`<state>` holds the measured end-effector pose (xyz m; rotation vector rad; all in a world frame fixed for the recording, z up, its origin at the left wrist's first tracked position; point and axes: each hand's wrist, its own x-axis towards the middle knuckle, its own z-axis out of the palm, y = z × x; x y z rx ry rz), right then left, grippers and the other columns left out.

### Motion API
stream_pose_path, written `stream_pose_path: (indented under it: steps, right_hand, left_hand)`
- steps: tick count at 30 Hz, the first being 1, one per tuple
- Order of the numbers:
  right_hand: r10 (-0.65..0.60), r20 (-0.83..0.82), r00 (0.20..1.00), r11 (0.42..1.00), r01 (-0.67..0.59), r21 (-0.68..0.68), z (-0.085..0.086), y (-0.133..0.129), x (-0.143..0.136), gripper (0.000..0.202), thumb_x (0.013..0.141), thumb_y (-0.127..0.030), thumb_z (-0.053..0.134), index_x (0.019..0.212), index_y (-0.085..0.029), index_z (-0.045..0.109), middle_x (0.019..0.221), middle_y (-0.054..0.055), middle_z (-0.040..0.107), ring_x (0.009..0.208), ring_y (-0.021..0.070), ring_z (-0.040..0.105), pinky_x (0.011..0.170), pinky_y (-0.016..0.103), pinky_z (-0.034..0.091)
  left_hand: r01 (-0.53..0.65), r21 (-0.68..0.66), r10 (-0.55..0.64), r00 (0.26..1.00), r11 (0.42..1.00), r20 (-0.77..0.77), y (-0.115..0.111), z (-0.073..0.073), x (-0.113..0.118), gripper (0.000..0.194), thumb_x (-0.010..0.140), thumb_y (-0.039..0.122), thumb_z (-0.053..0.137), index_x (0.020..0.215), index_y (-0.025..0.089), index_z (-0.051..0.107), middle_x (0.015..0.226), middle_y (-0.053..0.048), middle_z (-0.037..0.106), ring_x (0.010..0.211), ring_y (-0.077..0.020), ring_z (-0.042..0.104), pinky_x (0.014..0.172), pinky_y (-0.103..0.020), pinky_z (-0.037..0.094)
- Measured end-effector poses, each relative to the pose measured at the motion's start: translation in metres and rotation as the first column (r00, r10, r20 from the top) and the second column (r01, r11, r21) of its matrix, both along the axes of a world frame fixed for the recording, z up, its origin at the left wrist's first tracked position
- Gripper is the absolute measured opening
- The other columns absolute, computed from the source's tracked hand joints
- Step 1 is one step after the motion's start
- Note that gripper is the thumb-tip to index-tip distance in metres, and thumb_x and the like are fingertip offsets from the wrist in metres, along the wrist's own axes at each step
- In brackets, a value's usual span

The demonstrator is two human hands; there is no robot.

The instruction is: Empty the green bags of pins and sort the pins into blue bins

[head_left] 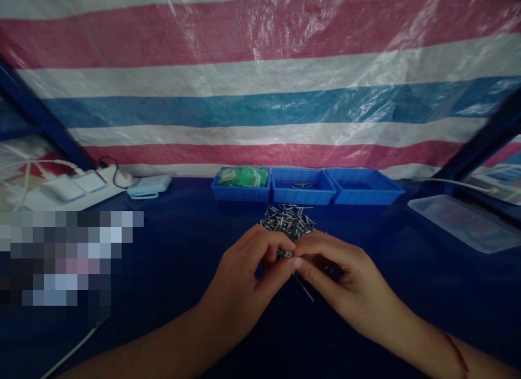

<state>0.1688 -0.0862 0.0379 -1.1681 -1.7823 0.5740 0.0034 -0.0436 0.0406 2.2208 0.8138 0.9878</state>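
A heap of thin metal rivet-like pins (288, 217) lies on the dark blue table (183, 227), just beyond my hands. My left hand (260, 270) is closed, its thumb and index finger pinched round small metal pins. My right hand (342, 273) meets it fingertip to fingertip, also pinched; what it holds between its fingers is too small to make out. One long thin pin (305, 288) sticks out below the meeting fingertips and points down to the right.
Behind the heap stand a blue bin with green bags (241, 191), a blue bin with a few pins (303, 196) and another blue bin (364, 195). A clear plastic lid (464, 224) lies right; a power strip (81, 191) and light blue case (150, 185) lie left.
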Motion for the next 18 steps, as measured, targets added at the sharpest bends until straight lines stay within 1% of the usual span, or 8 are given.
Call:
stream_pose_path:
  steps: [7, 11, 14, 16, 18]
  right_hand:
    - [-0.015, 0.008, 1.0, 0.999, 0.014, 0.049, -0.0012, -0.0014, 0.0019, 0.007, 0.084, -0.018, 0.055, 0.083, -0.02, 0.061, 0.072, 0.0, 0.06, 0.062, 0.0107, 0.056, 0.053, 0.024, 0.044]
    - [-0.026, 0.013, 1.0, 0.998, 0.025, 0.057, -0.002, -0.0006, 0.0016, 0.006, 0.083, -0.017, 0.056, 0.083, -0.021, 0.062, 0.071, -0.001, 0.06, 0.061, 0.0104, 0.056, 0.052, 0.023, 0.044]
    - [-0.056, 0.021, 0.998, 0.997, 0.055, 0.054, -0.003, -0.0011, 0.0007, 0.006, 0.083, -0.018, 0.057, 0.084, -0.021, 0.062, 0.07, -0.001, 0.059, 0.059, 0.0098, 0.055, 0.052, 0.023, 0.044]
    - [-0.078, 0.038, 0.996, 0.996, 0.076, 0.052, -0.0032, -0.0001, 0.002, 0.006, 0.083, -0.02, 0.057, 0.085, -0.021, 0.062, 0.07, -0.002, 0.059, 0.059, 0.01, 0.055, 0.053, 0.023, 0.045]
    - [-0.132, 0.072, 0.989, 0.989, 0.126, 0.074, -0.0027, 0.0047, 0.0071, 0.006, 0.084, -0.022, 0.056, 0.085, -0.022, 0.062, 0.073, -0.001, 0.061, 0.062, 0.0109, 0.057, 0.054, 0.023, 0.045]
  left_hand:
    - [0.019, 0.027, -0.019, 1.0, 0.999, -0.024, -0.0002, 0.0012, 0.0002, 0.004, 0.084, 0.023, 0.059, 0.082, 0.019, 0.058, 0.07, 0.003, 0.048, 0.065, -0.0094, 0.05, 0.06, -0.021, 0.04]
    - [0.016, 0.054, -0.014, 0.999, 0.998, -0.034, -0.0004, 0.0019, -0.0002, 0.003, 0.085, 0.021, 0.057, 0.084, 0.02, 0.059, 0.07, 0.003, 0.048, 0.065, -0.0096, 0.05, 0.06, -0.021, 0.041]
    - [0.018, 0.079, -0.016, 1.0, 0.997, -0.027, -0.0003, 0.0002, 0.0001, 0.004, 0.086, 0.019, 0.056, 0.085, 0.02, 0.059, 0.07, 0.003, 0.048, 0.064, -0.009, 0.049, 0.06, -0.02, 0.041]
    - [0.015, 0.087, -0.013, 1.0, 0.996, -0.027, -0.0001, -0.0014, 0.0008, 0.007, 0.086, 0.019, 0.054, 0.091, 0.021, 0.059, 0.071, 0.003, 0.048, 0.064, -0.009, 0.05, 0.06, -0.02, 0.042]
    - [-0.011, 0.074, 0.014, 0.999, 0.997, -0.042, 0.001, -0.0026, 0.0012, 0.017, 0.086, 0.02, 0.054, 0.102, 0.022, 0.056, 0.073, 0.003, 0.049, 0.064, -0.0094, 0.05, 0.06, -0.02, 0.043]
